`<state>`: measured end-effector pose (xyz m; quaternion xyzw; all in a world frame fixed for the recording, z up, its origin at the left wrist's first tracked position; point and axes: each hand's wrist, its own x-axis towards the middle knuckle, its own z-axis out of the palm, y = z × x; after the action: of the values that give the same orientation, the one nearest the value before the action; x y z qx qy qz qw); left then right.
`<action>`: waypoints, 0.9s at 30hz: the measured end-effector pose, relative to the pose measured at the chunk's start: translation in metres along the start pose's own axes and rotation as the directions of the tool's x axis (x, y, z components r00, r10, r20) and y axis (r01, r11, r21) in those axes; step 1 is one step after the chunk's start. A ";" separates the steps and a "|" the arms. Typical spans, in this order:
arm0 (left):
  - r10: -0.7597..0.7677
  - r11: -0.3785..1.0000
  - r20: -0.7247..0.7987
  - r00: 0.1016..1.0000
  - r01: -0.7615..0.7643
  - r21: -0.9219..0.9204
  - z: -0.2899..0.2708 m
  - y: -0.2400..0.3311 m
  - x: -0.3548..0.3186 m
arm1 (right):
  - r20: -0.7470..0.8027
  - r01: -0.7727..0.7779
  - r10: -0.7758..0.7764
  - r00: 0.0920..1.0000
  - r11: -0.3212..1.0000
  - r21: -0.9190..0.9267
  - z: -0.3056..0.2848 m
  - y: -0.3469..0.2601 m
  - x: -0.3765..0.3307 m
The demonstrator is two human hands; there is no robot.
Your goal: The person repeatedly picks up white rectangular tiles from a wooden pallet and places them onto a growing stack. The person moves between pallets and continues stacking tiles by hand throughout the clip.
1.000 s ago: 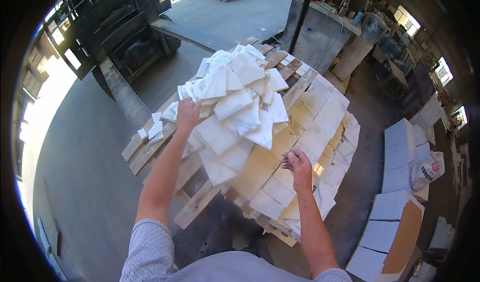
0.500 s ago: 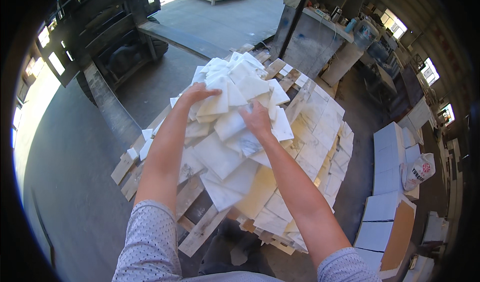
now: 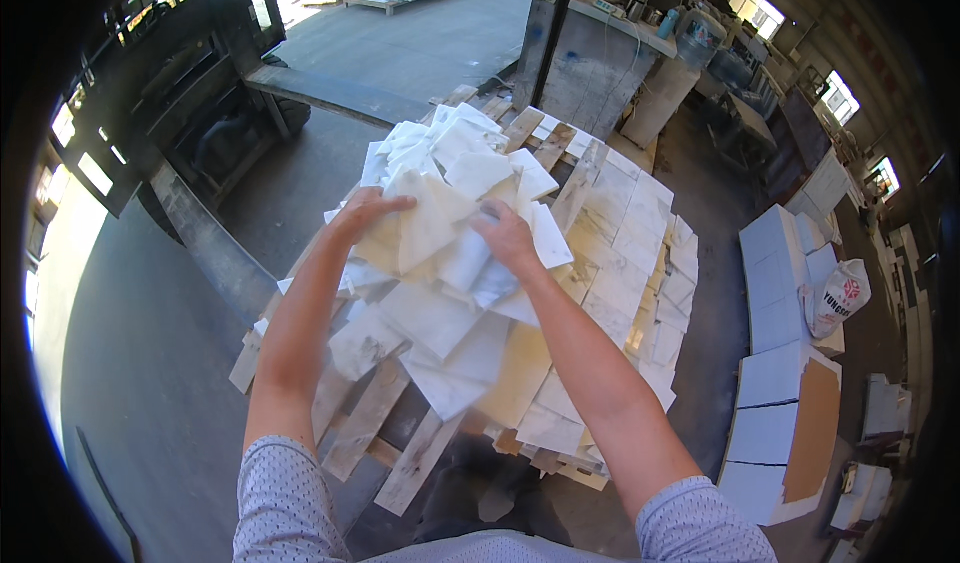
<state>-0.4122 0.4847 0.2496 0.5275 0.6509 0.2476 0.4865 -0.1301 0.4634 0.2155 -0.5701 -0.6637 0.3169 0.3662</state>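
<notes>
A loose heap of white stone tiles (image 3: 470, 143) rises on a wooden pallet (image 3: 362, 425) in front of me. My left hand (image 3: 364, 211) is closed on the left edge of one white stone tile (image 3: 430, 228), its thumb lying over the face. At that tile's right edge my right hand (image 3: 508, 237) has its fingers bent and closed; the fingertips are partly hidden. The tile leans over others in the heap. Below it, a broad grey-veined tile (image 3: 432, 315) lies slanted on more tiles.
Flat rows of veined tiles (image 3: 612, 233) cover the pallet's right side. A forklift (image 3: 215, 113) stands at the far left, its fork (image 3: 320, 93) reaching toward the pallet. Stacked white slabs (image 3: 770, 283) and a white sack (image 3: 838, 298) are at the right. A cluttered counter (image 3: 600, 63) stands behind.
Both hands have come slightly nearer to me, and the tile between them has moved with them and tipped. The whole view has shifted a little, so the pallet sits farther left.
</notes>
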 end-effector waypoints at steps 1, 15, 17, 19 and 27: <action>0.052 0.997 -0.024 0.998 -0.053 -0.050 0.006 -0.004 -0.007 | 0.009 0.016 -0.016 1.000 1.000 0.007 -0.001 -0.002 -0.002; 0.089 0.740 -0.142 0.986 -0.161 -0.653 0.067 -0.052 -0.141 | -0.059 -0.145 0.176 0.983 0.926 0.347 -0.008 -0.052 -0.160; 0.084 0.691 -0.125 0.989 -0.149 -0.707 0.090 -0.040 -0.171 | 0.116 -0.220 0.189 0.975 0.764 0.607 -0.018 -0.049 -0.200; 0.026 0.701 -0.130 0.991 -0.110 -0.704 0.121 -0.029 -0.197 | 0.240 -0.273 0.138 0.961 0.616 0.739 -0.035 -0.044 -0.232; 0.115 0.697 -0.032 0.993 -0.103 -0.709 0.276 0.006 -0.243 | 0.429 -0.518 0.329 0.842 0.268 0.812 -0.158 0.027 -0.345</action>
<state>-0.1698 0.2083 0.2337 0.3394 0.4693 0.5033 0.6413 0.0464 0.1268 0.2339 -0.4022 -0.2326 0.7588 0.4565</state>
